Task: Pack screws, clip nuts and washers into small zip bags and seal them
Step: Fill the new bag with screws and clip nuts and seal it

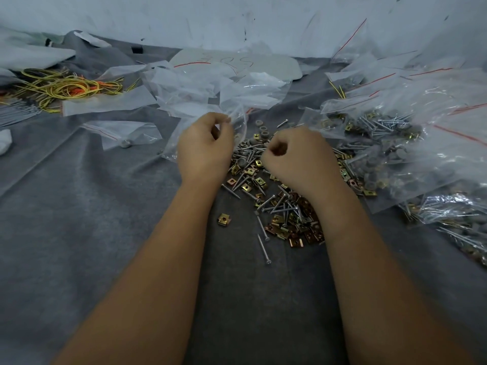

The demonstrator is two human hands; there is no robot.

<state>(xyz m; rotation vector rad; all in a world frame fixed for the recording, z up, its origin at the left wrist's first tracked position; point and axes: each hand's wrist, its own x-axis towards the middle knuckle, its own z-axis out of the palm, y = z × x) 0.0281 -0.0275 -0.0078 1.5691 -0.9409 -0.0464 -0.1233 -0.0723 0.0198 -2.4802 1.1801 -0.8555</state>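
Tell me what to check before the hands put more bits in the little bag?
1. Bag held: ok. The left hand pinches a small zip bag at its edge.
2. Bag mouth open: cannot tell; the clear plastic is crumpled.
3. Parts picked up: cannot tell. The right hand is curled above the pile, its grip hidden.
4. Supplies near: ok. Loose screws, clip nuts and grey washers lie under the hands.
5. Stray pieces: not ok. One clip nut sits apart from the pile.
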